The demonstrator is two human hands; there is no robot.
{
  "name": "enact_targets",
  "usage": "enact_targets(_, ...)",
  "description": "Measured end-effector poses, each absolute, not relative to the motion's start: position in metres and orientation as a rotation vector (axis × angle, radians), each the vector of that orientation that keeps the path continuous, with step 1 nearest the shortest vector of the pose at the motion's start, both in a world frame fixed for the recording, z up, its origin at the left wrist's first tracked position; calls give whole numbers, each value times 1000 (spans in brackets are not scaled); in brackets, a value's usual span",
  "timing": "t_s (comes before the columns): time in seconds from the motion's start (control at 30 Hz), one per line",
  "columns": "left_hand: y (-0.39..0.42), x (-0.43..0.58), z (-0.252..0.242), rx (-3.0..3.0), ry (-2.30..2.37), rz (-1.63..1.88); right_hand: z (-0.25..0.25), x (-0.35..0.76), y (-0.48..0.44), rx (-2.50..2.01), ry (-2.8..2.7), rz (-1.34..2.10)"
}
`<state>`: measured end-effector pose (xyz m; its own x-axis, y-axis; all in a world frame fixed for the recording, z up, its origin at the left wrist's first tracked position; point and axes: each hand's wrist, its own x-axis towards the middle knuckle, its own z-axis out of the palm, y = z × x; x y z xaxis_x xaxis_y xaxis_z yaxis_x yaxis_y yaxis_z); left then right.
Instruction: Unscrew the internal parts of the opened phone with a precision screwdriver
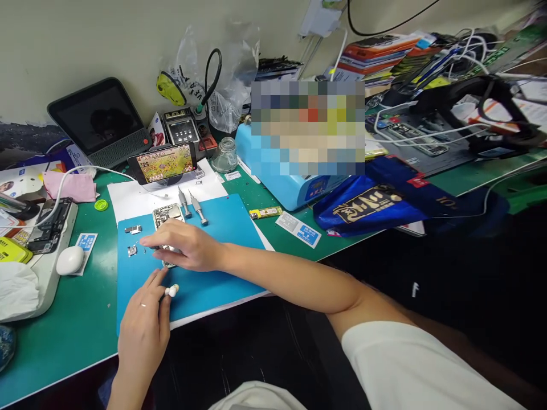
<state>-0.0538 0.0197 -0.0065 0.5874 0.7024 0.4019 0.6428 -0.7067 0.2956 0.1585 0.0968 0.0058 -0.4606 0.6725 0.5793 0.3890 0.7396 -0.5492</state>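
An opened phone (pixel 168 213) lies on a blue mat (pixel 222 222), its inner parts bare and its middle covered by my right hand (pixel 188 245). The right hand's thumb and fingers curl close together over the phone; whatever is between them is hidden. My left hand (pixel 145 319) rests at the phone's lower end, fingers stretched out and tips at its edge. By the left thumb is a small white earbud-like piece (pixel 172 290); whether it is touched, I cannot tell. Small loose phone parts (pixel 133 229) lie left of the phone. Two grey screwdrivers (pixel 198 209) lie above it.
A propped phone (pixel 164 165) shows a game behind the mat. A glass jar (pixel 224 155), a blue box (pixel 273 176), a yellow lighter (pixel 265 212) and a blue bag (pixel 367 199) stand or lie rightward. At left are a white earbud case (pixel 70 260) and a green cap (pixel 101 205).
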Motion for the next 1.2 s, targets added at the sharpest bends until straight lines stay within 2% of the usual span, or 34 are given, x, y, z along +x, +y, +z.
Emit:
enact_targets(0.17, 19, -54, -7, 2724, 1161, 764, 6, 157, 96, -622, -1940, 367)
enact_targets(0.53, 18, -52, -6, 2729, 1173, 712, 2, 155, 95, -540, -1887, 336)
enact_targets(0.97, 8, -51, -5, 2675, 1197, 633, 1, 158, 86, -618, -1854, 387)
enact_targets(1.2, 8, -50, -4, 2657, 1189, 666, 1, 157, 89, -616, -1870, 270)
